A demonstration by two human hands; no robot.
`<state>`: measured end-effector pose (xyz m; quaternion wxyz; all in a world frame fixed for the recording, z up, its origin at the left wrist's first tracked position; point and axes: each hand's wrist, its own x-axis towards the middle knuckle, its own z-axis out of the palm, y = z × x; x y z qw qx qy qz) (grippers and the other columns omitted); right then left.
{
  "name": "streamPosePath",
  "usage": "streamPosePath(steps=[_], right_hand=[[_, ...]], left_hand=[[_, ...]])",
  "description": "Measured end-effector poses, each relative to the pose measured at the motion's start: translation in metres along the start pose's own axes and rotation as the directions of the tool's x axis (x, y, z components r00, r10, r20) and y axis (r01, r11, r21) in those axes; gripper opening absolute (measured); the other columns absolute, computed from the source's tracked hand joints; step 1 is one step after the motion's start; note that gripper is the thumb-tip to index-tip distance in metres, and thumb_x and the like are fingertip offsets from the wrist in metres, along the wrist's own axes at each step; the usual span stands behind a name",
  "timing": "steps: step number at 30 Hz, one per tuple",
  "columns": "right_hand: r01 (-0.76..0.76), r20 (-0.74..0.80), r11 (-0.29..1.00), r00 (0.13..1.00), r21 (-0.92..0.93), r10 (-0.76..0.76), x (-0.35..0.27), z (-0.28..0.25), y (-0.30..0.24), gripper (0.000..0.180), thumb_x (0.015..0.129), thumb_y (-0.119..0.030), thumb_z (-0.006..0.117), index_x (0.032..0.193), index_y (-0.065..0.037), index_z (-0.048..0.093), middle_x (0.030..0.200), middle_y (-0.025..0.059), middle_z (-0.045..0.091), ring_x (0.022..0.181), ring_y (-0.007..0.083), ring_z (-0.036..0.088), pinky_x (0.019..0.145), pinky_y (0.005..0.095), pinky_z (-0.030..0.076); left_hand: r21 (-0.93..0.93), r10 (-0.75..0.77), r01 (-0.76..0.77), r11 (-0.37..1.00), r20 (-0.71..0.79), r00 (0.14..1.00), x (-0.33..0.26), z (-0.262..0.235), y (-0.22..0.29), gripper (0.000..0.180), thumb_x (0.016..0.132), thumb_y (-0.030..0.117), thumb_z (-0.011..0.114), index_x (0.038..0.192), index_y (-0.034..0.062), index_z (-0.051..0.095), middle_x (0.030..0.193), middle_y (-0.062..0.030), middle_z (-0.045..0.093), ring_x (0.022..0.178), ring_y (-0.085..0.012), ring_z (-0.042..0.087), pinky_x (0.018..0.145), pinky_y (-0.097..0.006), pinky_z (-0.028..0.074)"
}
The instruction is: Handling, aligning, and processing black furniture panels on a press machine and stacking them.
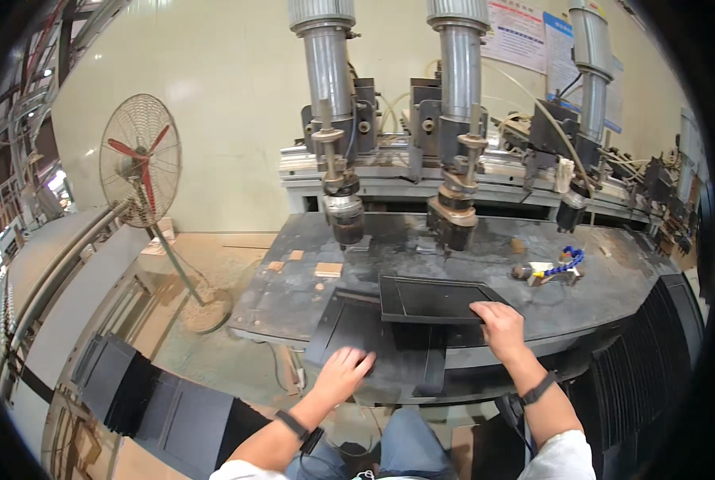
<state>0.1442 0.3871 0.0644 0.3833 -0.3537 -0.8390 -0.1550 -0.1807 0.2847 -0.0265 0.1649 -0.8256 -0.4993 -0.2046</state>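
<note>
A black framed panel [437, 298] lies tilted over the front of the worktable, and my right hand [501, 326] grips its right end between thumb and fingers. Beneath and to the left of it is a second black panel [337, 324], partly covered, reaching past the table's front edge. My left hand [344, 374] is over the near part of that lower panel, fingers loosely bent and thumb apart, with nothing visible held; whether it touches the panel is hard to tell. A dark strip-like part [431, 364] extends below the upper panel.
Two drilling heads [345, 216] [453, 216] hang above the dark worktable [273, 292]. Small wood offcuts [328, 270] and a blue segmented hose [572, 260] lie on it. Stacked black panels stand right [633, 376] and left [185, 424]. A caged fan [141, 160] stands far left.
</note>
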Motion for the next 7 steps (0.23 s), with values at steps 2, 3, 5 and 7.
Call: streamPosePath(steps=[2,3,5,7], right_hand=[[0.047,0.064,0.996,0.997,-0.076,-0.042,0.004,0.045,-0.001,0.035,0.069,-0.005,0.065,0.104,-0.009,0.063,0.101,0.0067,0.066,0.096,0.0253,0.063,0.087,0.0405,0.050],[0.049,0.063,0.997,0.997,-0.051,-0.045,0.005,0.061,-0.001,0.035,0.069,-0.005,0.065,0.104,-0.009,0.063,0.101,0.0067,0.066,0.096,0.0253,0.063,0.087,0.0405,0.050],[0.062,0.181,0.997,0.982,-0.054,-0.051,0.009,0.091,-0.002,0.042,0.073,-0.018,0.069,0.112,-0.008,0.059,0.114,0.0078,0.062,0.108,0.0260,0.057,0.095,0.0438,0.045],[0.076,0.310,0.996,0.947,0.046,-0.086,0.016,0.120,0.003,0.048,0.076,-0.027,0.069,0.119,-0.008,0.056,0.118,0.0104,0.059,0.116,0.0276,0.052,0.099,0.0440,0.041]], left_hand=[[0.043,0.036,-0.036,0.998,-0.021,0.999,-0.056,-0.032,-0.012,0.039,0.070,0.015,0.066,0.109,0.0133,0.061,0.094,-0.0036,0.056,0.093,-0.0233,0.054,0.080,-0.035,0.047],[0.072,0.075,-0.072,0.995,-0.046,0.996,-0.081,-0.059,-0.014,0.039,0.067,0.013,0.065,0.106,0.0149,0.063,0.092,-0.0022,0.057,0.090,-0.0225,0.056,0.075,-0.034,0.049],[0.143,0.072,-0.062,0.988,-0.064,0.995,-0.134,-0.106,-0.016,0.036,0.066,0.012,0.064,0.102,0.0145,0.065,0.091,-0.0018,0.059,0.087,-0.0223,0.056,0.073,-0.034,0.049],[0.276,-0.015,0.026,0.961,-0.045,0.999,-0.178,-0.156,-0.019,0.038,0.069,0.012,0.065,0.107,0.0152,0.062,0.101,-0.0016,0.059,0.086,-0.0179,0.057,0.072,-0.029,0.049]])
